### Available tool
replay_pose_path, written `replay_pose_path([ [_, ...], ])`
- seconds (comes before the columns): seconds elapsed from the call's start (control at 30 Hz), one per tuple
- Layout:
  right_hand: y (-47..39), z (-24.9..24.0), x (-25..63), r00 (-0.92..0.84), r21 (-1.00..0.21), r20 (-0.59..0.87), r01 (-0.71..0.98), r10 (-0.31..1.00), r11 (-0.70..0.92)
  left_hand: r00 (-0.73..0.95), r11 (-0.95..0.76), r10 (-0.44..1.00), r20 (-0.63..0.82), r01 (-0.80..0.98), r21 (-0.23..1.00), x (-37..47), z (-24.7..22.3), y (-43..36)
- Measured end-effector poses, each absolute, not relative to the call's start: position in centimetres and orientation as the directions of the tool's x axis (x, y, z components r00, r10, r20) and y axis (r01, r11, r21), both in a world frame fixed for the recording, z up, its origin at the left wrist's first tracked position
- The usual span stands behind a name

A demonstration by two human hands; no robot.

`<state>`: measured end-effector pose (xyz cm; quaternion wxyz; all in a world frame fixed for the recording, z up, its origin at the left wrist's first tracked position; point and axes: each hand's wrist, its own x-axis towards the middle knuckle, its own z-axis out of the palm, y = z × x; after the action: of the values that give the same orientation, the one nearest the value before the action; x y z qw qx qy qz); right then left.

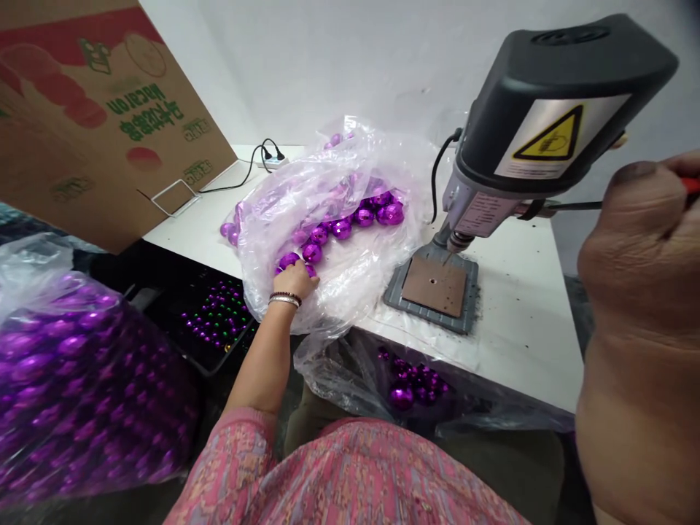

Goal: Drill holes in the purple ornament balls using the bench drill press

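Note:
My left hand [297, 279] is at the open side of a clear plastic bag [355, 281] on the white table, its fingers curled over shiny purple balls [311, 253] in the bag. How firmly it grips them is hard to see. Close to the camera at the right, my right hand [645, 219] is wrapped round the lever handle [690, 185] of a drill press [492, 146]. Under the drill's chuck [460, 240] lies a brown square plate [436, 284] with a small hole, on a grey base, with nothing on it.
A large cardboard box [103, 109] stands at the left, above a bag of purple balls [82, 386]. A black tray [211, 364] holds small purple and green balls. More purple balls [402, 396] hang in plastic below the table's front edge [525, 386]. A power strip [272, 162] lies behind.

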<state>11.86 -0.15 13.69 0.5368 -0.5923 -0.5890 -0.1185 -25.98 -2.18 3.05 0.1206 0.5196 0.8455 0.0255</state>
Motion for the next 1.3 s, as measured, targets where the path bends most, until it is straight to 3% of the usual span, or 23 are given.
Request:
replay_pose_path([
  [0.07,-0.4,13.9,11.7,0.284,-0.505,0.772,0.817,0.568,0.278,-0.391,0.408,0.913,-0.119,0.872,0.27,-25.5,2.7,-2.5],
  [0.17,-0.8,14.4,11.4,0.275,-0.499,0.781,0.816,0.561,0.294,-0.256,0.175,0.966,0.042,0.762,0.624,-24.0,3.4,-2.4],
  [0.27,-0.6,15.5,11.1,0.256,-0.484,0.789,0.82,0.559,0.307,0.003,-0.055,0.998,0.057,0.328,0.943,-21.4,4.2,-1.9],
  [0.37,0.3,17.3,10.8,0.301,-0.54,0.723,0.808,0.622,0.236,0.256,0.046,0.966,-0.017,-0.107,0.993,-18.0,3.9,-1.6],
  [0.47,1.7,19.2,10.7,0.366,-0.606,0.609,0.787,0.703,0.115,0.328,0.244,0.933,-0.146,-0.28,0.928,-15.1,2.6,-1.7],
  [0.63,3.4,21.0,10.9,0.37,-0.662,0.507,0.746,0.778,0.076,0.283,0.333,0.92,-0.272,-0.198,0.922,-12.7,1.1,-1.2],
  [0.8,3.9,21.2,11.0,0.382,-0.682,0.491,0.727,0.783,0.072,0.137,0.163,0.975,-0.173,0.082,0.983,-11.1,0.7,0.7],
  [0.97,3.7,21.4,10.8,0.37,-0.681,0.48,0.728,0.795,0.072,0.118,0.072,0.988,-0.103,0.238,0.969,-9.5,0.1,2.2],
  [1.3,3.9,21.6,10.8,0.352,-0.692,0.45,0.718,0.821,0.071,0.114,-0.027,0.992,-0.051,0.595,0.803,-7.8,0.9,2.8],
])
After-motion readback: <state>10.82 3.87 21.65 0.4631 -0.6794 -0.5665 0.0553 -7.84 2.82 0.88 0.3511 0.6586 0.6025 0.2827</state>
